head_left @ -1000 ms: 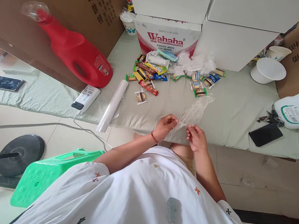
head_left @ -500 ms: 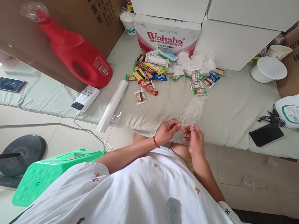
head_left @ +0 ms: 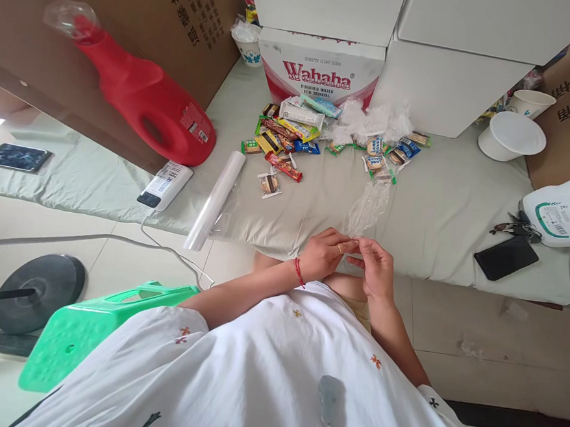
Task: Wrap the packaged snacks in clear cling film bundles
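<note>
My left hand (head_left: 325,253) and my right hand (head_left: 375,266) meet at the near edge of the cloth-covered surface (head_left: 436,204). Both pinch the near end of a clear plastic bag (head_left: 367,206), which stretches away from me toward a heap of wrapped snacks (head_left: 319,141). My left wrist has a red string on it. A roll of clear bags (head_left: 216,199) lies to the left of my hands.
A red jug (head_left: 141,102) and a white power bank (head_left: 164,184) lie at the left. A Wahaha box (head_left: 319,69) and white boxes stand behind the snacks. White bowl (head_left: 510,133), white jug (head_left: 561,210), keys and black phone (head_left: 505,256) at right. Green stool (head_left: 96,324) by my knee.
My hands have drawn closer together, bunching the near end of the plastic bag between them. The bag now lies narrower and straighter toward the snacks.
</note>
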`<state>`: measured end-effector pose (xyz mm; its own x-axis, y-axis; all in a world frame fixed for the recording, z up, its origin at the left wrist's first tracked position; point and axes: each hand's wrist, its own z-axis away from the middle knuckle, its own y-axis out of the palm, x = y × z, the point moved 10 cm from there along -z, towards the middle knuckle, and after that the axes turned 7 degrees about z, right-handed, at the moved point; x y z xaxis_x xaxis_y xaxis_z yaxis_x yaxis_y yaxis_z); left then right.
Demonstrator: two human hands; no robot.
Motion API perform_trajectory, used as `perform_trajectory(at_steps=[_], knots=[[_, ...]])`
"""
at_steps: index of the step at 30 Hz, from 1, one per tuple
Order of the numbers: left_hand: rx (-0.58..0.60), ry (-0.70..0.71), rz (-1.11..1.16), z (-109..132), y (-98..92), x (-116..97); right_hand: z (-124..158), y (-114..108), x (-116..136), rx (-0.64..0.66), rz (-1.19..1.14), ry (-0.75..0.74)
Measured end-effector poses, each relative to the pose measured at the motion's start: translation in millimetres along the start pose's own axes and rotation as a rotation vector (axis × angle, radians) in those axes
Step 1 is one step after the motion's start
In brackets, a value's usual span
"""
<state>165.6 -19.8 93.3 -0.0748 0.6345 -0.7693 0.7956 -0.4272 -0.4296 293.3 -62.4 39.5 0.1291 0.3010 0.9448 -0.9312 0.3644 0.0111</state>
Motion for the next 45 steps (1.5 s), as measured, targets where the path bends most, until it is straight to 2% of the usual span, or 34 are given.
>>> perform_trajectory(at_steps=[4, 7, 10, 14, 17, 20, 24, 27, 29, 31, 33, 35, 36, 37, 40, 41, 42, 43, 45], knots=[[0.014, -0.104, 0.092, 2, 4.3, 6, -2, -3, -2, -0.025, 0.009, -0.021], [-0.054, -0.336, 0.281, 6, 4.4, 24, -5, -7, -5, -0.039, 0.061, -0.051], [-0.113, -0.524, 0.334, 6, 6.8, 42, -5, -7, -1, -0.029, 0.195, -0.111], [-0.179, -0.573, 0.415, -7, 9.4, 58, -4, -6, 1, -0.016, 0.319, -0.146], [-0.314, -0.683, 0.590, -4, 6.3, 82, -5, -15, -1, -0.064, 0.237, -0.130], [-0.493, -0.803, 0.676, 9, -8.4, 106, -6, -32, -7, -0.141, 0.092, -0.080], [-0.723, -0.842, 0.778, 26, -43.7, 130, -3, -61, -21, -0.242, -0.033, -0.004], [-0.872, -0.890, 0.894, 43, -65.6, 144, 3, -85, -37, -0.299, -0.030, 0.061], [-0.908, -0.900, 0.960, 51, -71.9, 148, 3, -95, -49, -0.225, 0.096, 0.131], [-0.888, -0.890, 1.002, 54, -71.3, 146, 1, -101, -52, -0.108, 0.308, 0.167], [-0.859, -0.882, 1.013, 55, -66.5, 142, -6, -112, -33, -0.111, 0.538, 0.072], [-0.830, -0.876, 1.007, 54, -60.2, 136, -11, -115, 2, -0.186, 0.716, -0.110], [-0.816, -0.869, 1.000, 53, -57.6, 132, -14, -108, 16, -0.168, 0.779, -0.182], [-0.803, -0.860, 0.993, 51, -55.6, 129, -17, -94, 24, -0.088, 0.827, -0.222], [-0.782, -0.835, 0.970, 46, -54.6, 120, -18, -48, 21, 0.255, 0.870, -0.213], [-0.789, -0.832, 0.967, 46, -55.9, 119, -18, -42, 18, 0.288, 0.849, -0.210], [-0.802, -0.833, 0.965, 47, -57.7, 118, -18, -43, 16, 0.256, 0.810, -0.211], [-0.820, -0.839, 0.965, 49, -59.8, 119, -20, -52, 15, 0.158, 0.759, -0.211], [-0.858, -0.858, 0.965, 55, -64.0, 122, -18, -89, 11, -0.141, 0.683, -0.191]])
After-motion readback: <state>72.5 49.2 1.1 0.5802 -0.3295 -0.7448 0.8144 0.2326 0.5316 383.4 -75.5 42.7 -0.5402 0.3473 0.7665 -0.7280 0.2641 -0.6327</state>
